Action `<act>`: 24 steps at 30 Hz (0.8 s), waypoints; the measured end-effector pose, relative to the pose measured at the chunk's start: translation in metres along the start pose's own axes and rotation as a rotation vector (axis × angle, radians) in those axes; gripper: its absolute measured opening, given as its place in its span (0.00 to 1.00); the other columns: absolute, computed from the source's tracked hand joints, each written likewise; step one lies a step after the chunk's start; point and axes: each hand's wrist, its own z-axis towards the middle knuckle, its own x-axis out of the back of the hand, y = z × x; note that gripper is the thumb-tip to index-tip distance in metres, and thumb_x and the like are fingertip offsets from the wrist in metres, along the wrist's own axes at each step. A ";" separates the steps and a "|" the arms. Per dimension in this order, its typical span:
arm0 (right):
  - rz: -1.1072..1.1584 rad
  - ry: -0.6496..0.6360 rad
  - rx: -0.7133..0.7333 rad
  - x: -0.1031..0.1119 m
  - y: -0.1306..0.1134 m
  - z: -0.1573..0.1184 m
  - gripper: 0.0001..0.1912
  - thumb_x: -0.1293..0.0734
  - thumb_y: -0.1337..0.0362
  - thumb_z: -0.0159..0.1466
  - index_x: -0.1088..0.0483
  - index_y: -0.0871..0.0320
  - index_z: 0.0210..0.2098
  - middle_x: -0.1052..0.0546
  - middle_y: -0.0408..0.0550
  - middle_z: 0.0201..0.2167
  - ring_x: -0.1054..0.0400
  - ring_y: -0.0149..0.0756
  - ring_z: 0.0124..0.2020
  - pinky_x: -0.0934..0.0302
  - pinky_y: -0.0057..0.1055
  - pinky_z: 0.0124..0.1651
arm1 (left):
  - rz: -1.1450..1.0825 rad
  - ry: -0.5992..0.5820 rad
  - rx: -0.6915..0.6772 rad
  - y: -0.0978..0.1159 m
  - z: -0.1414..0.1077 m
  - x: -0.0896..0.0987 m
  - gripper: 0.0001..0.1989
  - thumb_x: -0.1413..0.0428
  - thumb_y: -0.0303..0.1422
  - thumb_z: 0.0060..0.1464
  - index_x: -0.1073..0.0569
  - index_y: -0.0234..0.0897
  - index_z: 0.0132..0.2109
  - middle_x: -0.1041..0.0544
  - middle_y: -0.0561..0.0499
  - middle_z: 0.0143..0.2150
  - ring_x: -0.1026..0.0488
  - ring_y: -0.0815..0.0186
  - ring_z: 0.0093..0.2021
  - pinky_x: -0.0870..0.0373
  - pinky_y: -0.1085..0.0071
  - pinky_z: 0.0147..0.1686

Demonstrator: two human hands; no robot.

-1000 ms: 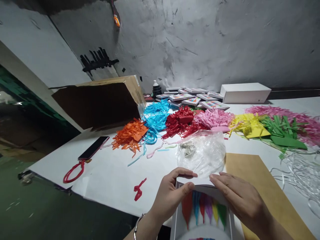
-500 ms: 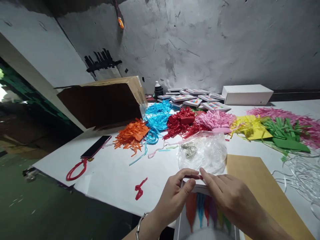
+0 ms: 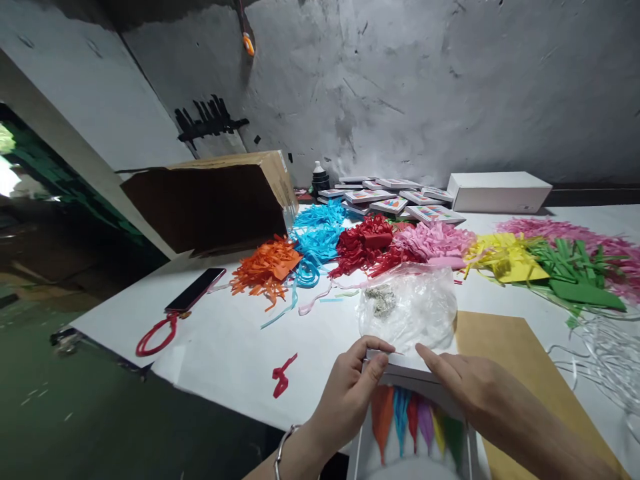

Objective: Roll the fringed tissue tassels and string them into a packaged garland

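Observation:
At the bottom of the view is a flat white box (image 3: 407, 380), with a row of orange, blue, red, purple, yellow and green tassel shapes (image 3: 400, 420) on its face. My left hand (image 3: 350, 387) is closed on the box's upper left corner, index finger along the top and thumb in front. Over the upper right side lies my right hand (image 3: 475, 387), fingers stretched out, its index fingertip at the top edge. A crumpled clear plastic bag (image 3: 425, 307) lies just beyond the box. The right hand's palm is hidden.
Orange (image 3: 267, 263), blue (image 3: 317, 230), red (image 3: 367, 243), pink (image 3: 435, 240), yellow (image 3: 505, 257) and green (image 3: 575, 267) paper fringe lies across the table. Behind are stacked flat boxes (image 3: 390, 193), a white carton (image 3: 500, 192) and an open cardboard box (image 3: 280, 173). A phone (image 3: 195, 290) lies left, white cord (image 3: 605, 360) right.
My right hand has slid right along the box's top edge, away from my left fingers. A dark red strip between the fingertips no longer shows. The left hand stays at the corner.

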 end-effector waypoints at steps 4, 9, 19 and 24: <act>0.344 -0.022 -0.179 0.009 0.004 -0.004 0.23 0.46 0.69 0.73 0.40 0.54 0.66 0.18 0.47 0.39 0.22 0.34 0.32 0.30 0.25 0.31 | 0.010 0.022 -0.013 0.000 0.001 0.001 0.18 0.46 0.48 0.63 0.25 0.38 0.44 0.24 0.50 0.34 0.31 0.65 0.31 0.36 0.72 0.33; 0.712 -0.067 -0.393 0.018 0.003 -0.003 0.18 0.44 0.58 0.75 0.29 0.45 0.59 0.19 0.44 0.50 0.22 0.36 0.47 0.27 0.26 0.43 | -0.040 -0.023 -0.003 0.002 -0.001 0.001 0.17 0.46 0.48 0.63 0.26 0.39 0.45 0.21 0.47 0.38 0.26 0.61 0.36 0.32 0.69 0.37; 0.867 -0.314 -0.378 0.043 0.003 0.033 0.20 0.44 0.52 0.74 0.24 0.45 0.55 0.18 0.44 0.35 0.24 0.37 0.34 0.30 0.29 0.38 | 0.021 -0.121 -0.096 0.014 0.001 -0.006 0.34 0.45 0.54 0.60 0.38 0.37 0.64 0.24 0.48 0.36 0.27 0.61 0.35 0.31 0.68 0.37; 1.020 -0.538 -0.467 0.049 0.017 0.045 0.27 0.43 0.43 0.71 0.20 0.54 0.46 0.19 0.46 0.36 0.26 0.39 0.38 0.33 0.27 0.41 | 0.178 -0.048 -0.052 0.025 0.005 -0.010 0.34 0.47 0.55 0.61 0.32 0.34 0.63 0.23 0.47 0.36 0.30 0.63 0.29 0.32 0.69 0.33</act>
